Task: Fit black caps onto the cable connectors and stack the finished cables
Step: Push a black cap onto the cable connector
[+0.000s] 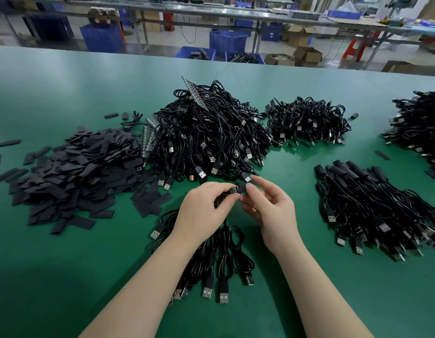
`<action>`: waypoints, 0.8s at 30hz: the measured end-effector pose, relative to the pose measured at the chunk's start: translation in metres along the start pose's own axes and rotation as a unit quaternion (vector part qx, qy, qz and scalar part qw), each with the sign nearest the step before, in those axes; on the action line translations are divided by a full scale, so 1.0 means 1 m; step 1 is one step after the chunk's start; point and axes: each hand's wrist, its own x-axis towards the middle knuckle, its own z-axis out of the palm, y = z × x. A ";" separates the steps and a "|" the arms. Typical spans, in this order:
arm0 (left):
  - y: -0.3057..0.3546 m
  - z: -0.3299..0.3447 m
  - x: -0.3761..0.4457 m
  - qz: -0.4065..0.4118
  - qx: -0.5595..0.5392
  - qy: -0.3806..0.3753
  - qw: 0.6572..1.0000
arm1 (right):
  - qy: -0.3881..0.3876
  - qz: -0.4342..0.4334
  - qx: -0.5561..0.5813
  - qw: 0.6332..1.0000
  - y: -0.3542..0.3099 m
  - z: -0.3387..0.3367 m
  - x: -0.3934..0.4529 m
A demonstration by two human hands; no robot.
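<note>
We note the left hand pinching a small circuit-board connector, and the right hand pinching a black cap against its tip. Below the hands lies a bundle of black USB cables on the green table. Left of the hands: loose cap pile. Right: capped cable stack. Beyond: uncapped cable heap.

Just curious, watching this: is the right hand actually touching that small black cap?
Touching. In the head view, the right hand pinches the black cap between thumb and fingertips, at the end of the connector board held by the left hand.
</note>
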 end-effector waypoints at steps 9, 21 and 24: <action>-0.001 0.000 0.000 0.023 -0.004 -0.005 1.000 | -0.049 -0.034 -0.080 0.995 -0.001 0.000 -0.003; -0.004 0.000 0.000 -0.018 -0.022 -0.003 1.000 | 0.005 -0.071 -0.098 0.993 -0.004 -0.001 -0.003; -0.004 -0.001 0.000 -0.053 -0.055 0.003 0.997 | 0.004 -0.078 -0.086 0.993 -0.006 -0.001 -0.003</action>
